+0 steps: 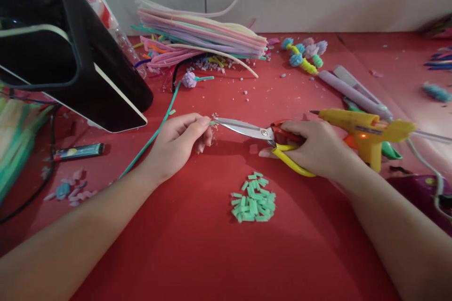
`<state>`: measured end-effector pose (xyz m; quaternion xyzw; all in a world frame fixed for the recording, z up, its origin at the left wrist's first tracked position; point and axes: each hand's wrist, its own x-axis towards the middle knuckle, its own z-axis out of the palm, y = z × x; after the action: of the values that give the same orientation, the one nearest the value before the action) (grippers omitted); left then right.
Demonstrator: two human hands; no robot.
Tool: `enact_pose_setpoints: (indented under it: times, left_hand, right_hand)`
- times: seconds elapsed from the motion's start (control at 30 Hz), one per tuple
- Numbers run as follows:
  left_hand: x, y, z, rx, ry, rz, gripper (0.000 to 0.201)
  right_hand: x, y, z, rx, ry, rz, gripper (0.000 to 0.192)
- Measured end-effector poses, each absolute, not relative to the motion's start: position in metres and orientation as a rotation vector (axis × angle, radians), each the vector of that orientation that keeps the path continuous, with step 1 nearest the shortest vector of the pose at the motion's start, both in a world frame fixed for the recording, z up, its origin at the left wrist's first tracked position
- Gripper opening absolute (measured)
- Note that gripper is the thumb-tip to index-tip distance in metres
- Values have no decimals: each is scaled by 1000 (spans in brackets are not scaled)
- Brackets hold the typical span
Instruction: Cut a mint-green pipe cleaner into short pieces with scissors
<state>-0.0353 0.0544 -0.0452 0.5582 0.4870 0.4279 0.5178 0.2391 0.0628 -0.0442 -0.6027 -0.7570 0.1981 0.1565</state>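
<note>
My left hand is closed in a pinch, with a small tip of green pipe cleaner showing past the thumb. How long that held strip is stays hidden in the fingers. In my right hand are scissors with one red and one yellow handle, their blades reaching left to the green tip. The blades look nearly together. Tiny pale bits of fluff lie around the tip. Below, on the red tabletop, lies a heap of short green cut pieces. A long teal pipe cleaner runs behind my left forearm.
A bundle of pastel pipe cleaners lies at the back, near a purple pompom. On the left stand a black device and a lighter. A yellow glue gun, its light on, and a lilac hair straightener are right.
</note>
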Motion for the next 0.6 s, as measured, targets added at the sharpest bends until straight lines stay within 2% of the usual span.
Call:
enact_pose_setpoints:
  times: [0.6]
  left_hand:
    - [-36,54,-47,1325,1124,1043,28]
  right_hand:
    - [236,67,-39,-1845,-2166,513,72]
